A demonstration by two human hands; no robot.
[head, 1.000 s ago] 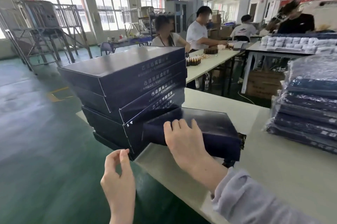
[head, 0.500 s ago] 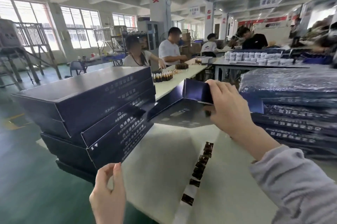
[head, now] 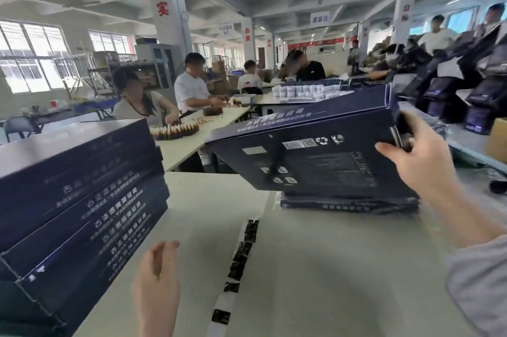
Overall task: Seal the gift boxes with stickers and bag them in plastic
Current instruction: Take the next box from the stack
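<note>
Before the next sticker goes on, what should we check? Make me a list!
1. Right hand grips the lifted box firmly: ok, fingers curl round its end.
2. Box lies flat for sticking: not ok, it is tilted in the air, underside toward the camera.
3. Sticker strip ready: ok, it lies on the table with dark stickers on it.
4. Left hand holds a sticker: cannot tell.
5. Bare table spot to set the box down: ok.

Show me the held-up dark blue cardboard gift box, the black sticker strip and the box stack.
Held-up dark blue cardboard gift box (head: 315, 161): head view, printed underside.
Black sticker strip on white backing (head: 238, 268): head view, one sticker.
Stack of dark blue boxes (head: 82, 199): head view, lettered side.
</note>
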